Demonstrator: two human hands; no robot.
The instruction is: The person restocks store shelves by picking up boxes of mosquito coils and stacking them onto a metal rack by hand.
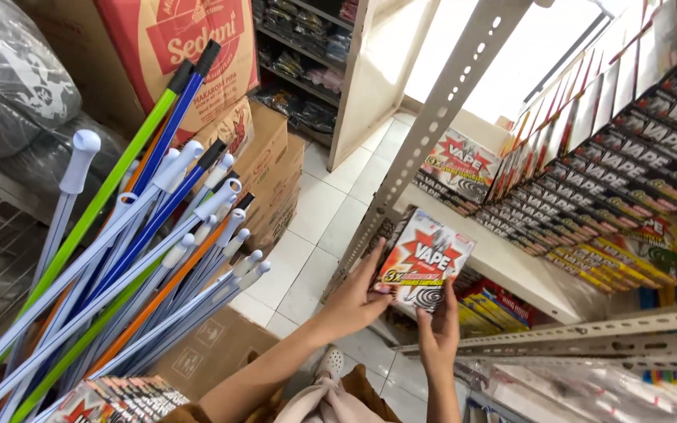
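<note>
Both hands hold one flat box (426, 266) in red, black and white, raised in front of the near edge of the white shelf (511, 262) and just beside its slanted perforated metal upright (432, 125). The left hand (352, 301) grips the box's left edge, its fingers (375, 270) curled narrowly around the side; the right hand (438, 333) supports the bottom corner from below, fingers closed on the lower edge. On the shelf, toward its far edge and right side, stand tight rows of matching boxes (589, 196) set on edge, with another like box (460, 164) lying face up at the shelf's left end. A lower shelf shows yellow and red packs (487, 309). To the left a bundle of mop or broom handles (135, 258) in blue, green, orange and pale grey leans across the view, with brown cardboard cartons (264, 168) stacked behind on the white tiled floor (319, 215). At the lower left corner lies another stack of the same boxes (119, 399).
</note>
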